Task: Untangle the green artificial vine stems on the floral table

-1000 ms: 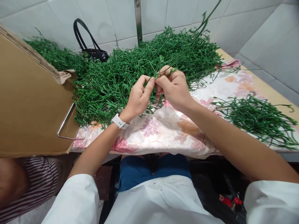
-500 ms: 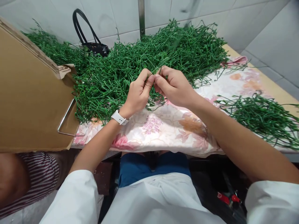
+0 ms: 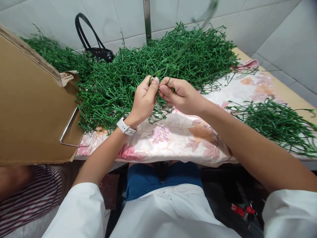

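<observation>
My left hand [image 3: 144, 99] and my right hand [image 3: 179, 95] meet fingertip to fingertip over the near edge of a big heap of green plastic stems [image 3: 138, 69]. Both pinch one thin green stem [image 3: 160, 75], which rises up and to the right, its far end blurred near the wall. A white watch [image 3: 126, 127] sits on my left wrist. The heap covers the back of a table with a floral cloth [image 3: 173, 138].
A smaller pile of green stems [image 3: 274, 122] lies at the right. A cardboard box [image 3: 32, 109] with a metal wire handle [image 3: 70, 132] stands at the left. A black handbag [image 3: 95, 46] leans on the tiled wall. Another person's striped sleeve [image 3: 29, 195] shows at lower left.
Both hands have shifted slightly left and lower with the stem, and its long free end has swung and blurred. The person at lower left has drawn back.
</observation>
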`<state>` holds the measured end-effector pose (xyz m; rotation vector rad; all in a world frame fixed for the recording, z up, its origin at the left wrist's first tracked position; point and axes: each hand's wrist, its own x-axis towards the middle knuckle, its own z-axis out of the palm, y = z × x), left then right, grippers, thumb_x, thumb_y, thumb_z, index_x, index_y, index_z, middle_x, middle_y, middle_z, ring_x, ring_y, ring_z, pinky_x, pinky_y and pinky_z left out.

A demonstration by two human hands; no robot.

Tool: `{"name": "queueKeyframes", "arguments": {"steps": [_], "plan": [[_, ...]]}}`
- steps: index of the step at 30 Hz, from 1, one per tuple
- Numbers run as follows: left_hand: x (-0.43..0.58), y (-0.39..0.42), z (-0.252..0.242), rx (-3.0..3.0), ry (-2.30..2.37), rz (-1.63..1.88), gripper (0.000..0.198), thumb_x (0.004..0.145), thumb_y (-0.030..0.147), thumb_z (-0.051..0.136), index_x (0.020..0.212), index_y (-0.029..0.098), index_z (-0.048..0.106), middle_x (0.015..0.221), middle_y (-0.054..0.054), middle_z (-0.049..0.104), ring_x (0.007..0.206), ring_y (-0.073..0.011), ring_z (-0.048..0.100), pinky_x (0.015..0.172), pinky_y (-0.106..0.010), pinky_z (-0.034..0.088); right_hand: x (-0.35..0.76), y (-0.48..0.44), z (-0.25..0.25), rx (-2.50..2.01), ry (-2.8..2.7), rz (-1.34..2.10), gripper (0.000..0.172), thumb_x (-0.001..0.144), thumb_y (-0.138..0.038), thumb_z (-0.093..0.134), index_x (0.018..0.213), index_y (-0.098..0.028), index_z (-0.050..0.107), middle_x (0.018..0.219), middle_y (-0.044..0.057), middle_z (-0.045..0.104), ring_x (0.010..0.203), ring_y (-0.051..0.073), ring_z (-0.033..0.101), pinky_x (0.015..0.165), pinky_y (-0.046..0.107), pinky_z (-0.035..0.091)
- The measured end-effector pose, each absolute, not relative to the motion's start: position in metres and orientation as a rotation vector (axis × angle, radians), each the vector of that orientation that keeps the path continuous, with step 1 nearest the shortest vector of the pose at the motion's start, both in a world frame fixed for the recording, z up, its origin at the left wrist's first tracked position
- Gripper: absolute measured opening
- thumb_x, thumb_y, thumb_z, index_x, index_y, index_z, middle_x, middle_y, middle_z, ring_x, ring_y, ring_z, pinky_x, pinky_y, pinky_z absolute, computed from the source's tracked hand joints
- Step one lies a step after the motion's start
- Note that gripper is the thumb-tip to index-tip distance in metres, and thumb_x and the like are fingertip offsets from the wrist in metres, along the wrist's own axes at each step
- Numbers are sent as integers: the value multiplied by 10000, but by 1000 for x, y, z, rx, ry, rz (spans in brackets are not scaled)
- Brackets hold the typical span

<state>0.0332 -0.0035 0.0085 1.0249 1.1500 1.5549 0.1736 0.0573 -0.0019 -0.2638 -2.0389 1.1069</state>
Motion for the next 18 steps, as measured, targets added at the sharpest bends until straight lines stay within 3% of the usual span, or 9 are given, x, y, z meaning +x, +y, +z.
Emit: {"name": "queueKeyframes", "arguments": {"steps": [3,5,9,13,16,18], "plan": [[16,4,25,783,1086,1624,442,1109,272,512,705,211,344,531,106,180,387,-26,157,407,-182,142,176,46,4,-156,-2016,1144,559,989,-738,572,779,-221,537,641,-15,423,552,107,385,498,269,353],[-2,7,35,680,1051,1706,500,1114,292,508,677,212,278,514,110,129,373,-23,138,384,-167,144,179,44,7,-140,-1960,1165,498,1019,-654,596,791,-211,574,651,-4,462,543,105,404,496,274,359],[-12,1,40,868,970,1605,432,1075,434,591,740,200,450,517,117,199,370,-19,176,369,-136,167,183,63,7,-315,-1727,1347,304,977,-491,736,893,-209,661,630,-20,500,527,100,438,478,244,396],[9,-5,24,1056,958,1355,423,1057,427,618,732,177,514,521,121,222,381,-7,179,380,-125,189,183,77,5,-531,-1529,1585,105,949,-276,735,1003,-186,725,660,-24,544,535,82,459,482,209,433],[17,-3,12,1108,955,1261,427,1035,435,653,723,169,535,502,125,221,389,-6,173,386,-131,176,177,69,4,-538,-1528,1630,87,950,-253,706,958,-172,736,691,-16,557,557,80,501,514,215,483],[18,-2,9,1110,987,1226,455,1013,484,671,716,170,529,497,122,239,393,-4,169,390,-142,164,172,61,3,-474,-1605,1538,192,940,-358,757,879,-180,720,746,2,604,592,89,540,547,238,515]]}}
